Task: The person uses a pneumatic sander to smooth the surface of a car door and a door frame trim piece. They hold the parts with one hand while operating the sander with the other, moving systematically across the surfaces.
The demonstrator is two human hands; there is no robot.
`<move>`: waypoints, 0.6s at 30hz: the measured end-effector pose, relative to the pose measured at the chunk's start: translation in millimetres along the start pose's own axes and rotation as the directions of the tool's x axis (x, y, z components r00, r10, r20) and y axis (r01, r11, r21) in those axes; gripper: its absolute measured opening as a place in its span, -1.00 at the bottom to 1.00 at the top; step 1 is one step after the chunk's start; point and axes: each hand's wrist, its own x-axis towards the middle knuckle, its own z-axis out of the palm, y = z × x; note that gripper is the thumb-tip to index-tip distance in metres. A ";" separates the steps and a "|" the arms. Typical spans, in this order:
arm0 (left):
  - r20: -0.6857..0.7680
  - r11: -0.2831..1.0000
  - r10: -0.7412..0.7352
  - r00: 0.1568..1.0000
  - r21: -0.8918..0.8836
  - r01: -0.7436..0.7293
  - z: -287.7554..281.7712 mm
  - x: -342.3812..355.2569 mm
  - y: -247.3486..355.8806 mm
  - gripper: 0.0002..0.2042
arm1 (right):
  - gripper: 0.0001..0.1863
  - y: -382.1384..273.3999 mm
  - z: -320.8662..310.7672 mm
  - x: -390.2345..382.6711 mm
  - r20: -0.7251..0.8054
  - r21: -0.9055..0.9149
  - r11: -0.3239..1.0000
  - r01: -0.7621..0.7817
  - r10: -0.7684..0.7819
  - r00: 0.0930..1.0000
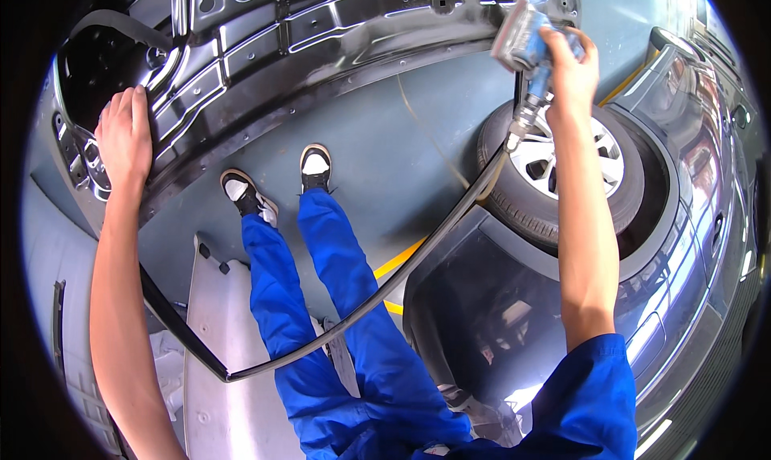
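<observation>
My right hand (572, 66) is wrapped round a blue air sander (526, 46), slightly blurred, with a metal fitting below its handle. The sander's pad sits at the right end of a black car body panel (305, 50); whether it touches cannot be told. That panel is glossy, with ribs, holes and a large opening at its left end. Over the rim of this opening my left hand (126, 134) has its fingers hooked, close together, holding the panel; its thumb is hidden. A thin black frame strip (353, 319) curves across below, in front of my legs.
On the right stands a dark car (514, 299) with a wheel (554, 171) close to my right forearm. A pale panel (221, 331) leans left of my legs. My shoes are on the grey-blue floor (385, 155), which has yellow lines.
</observation>
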 end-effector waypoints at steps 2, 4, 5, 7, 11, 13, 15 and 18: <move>-0.008 1.000 0.011 1.000 -0.003 -0.011 -0.2 -1.2 2.0 -0.53 | -0.35 8.8 -22.7 8.4 0.109 0.302 0.926 -0.226 0.201 0.973; -0.028 1.000 0.021 0.999 0.014 -0.021 0.1 -6.0 0.8 -0.55 | -0.61 2.8 -37.7 -10.1 0.255 0.489 0.728 -0.480 0.407 0.877; -0.022 0.999 0.025 0.999 0.034 -0.024 -0.8 -4.6 2.3 -0.56 | -0.69 3.5 -44.5 -18.4 0.294 0.533 0.647 -0.545 0.463 0.836; -0.042 1.000 0.007 0.999 0.000 -0.007 -2.6 -6.0 8.6 -0.58 | -0.74 8.0 -32.2 -40.3 0.260 0.522 0.646 -0.556 0.501 0.826; -0.017 1.000 0.008 1.000 -0.006 -0.009 -8.4 -3.5 14.4 -0.58 | -0.74 17.5 9.3 -48.1 0.211 0.653 0.582 -0.485 0.475 0.854; -0.008 1.000 -0.004 1.000 0.000 0.004 -8.3 -4.2 11.4 -0.58 | -0.66 25.1 27.2 -35.7 0.114 0.711 0.604 -0.361 0.407 0.906; -0.033 1.000 0.008 0.999 -0.015 -0.009 -7.4 -3.5 12.0 -0.58 | -0.59 30.4 41.4 -19.6 -0.032 0.725 0.627 -0.284 0.443 0.896; -0.019 1.000 0.004 1.000 -0.017 -0.004 -7.0 -3.1 11.4 -0.57 | -0.49 22.1 52.4 -11.4 -0.044 0.780 0.569 -0.259 0.463 0.885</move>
